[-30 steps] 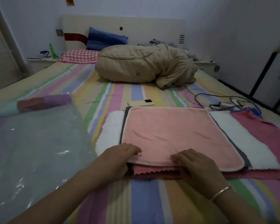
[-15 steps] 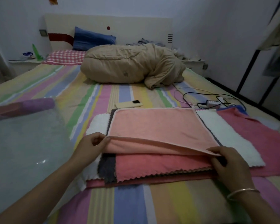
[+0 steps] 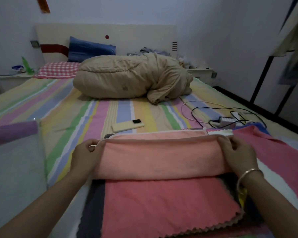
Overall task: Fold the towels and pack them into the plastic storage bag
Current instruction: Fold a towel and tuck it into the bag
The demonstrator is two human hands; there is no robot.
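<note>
The bed [image 3: 127, 114] wears a striped sheet. On it lie a tan quilt [image 3: 131, 78], a phone [image 3: 127, 125], cables [image 3: 230, 115], a plastic bag [image 3: 14, 169], pillows [image 3: 58, 71] and stacked towels [image 3: 162, 208].

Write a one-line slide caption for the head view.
Both hands, left and right, fold the peach towel over on a striped bed.
</note>
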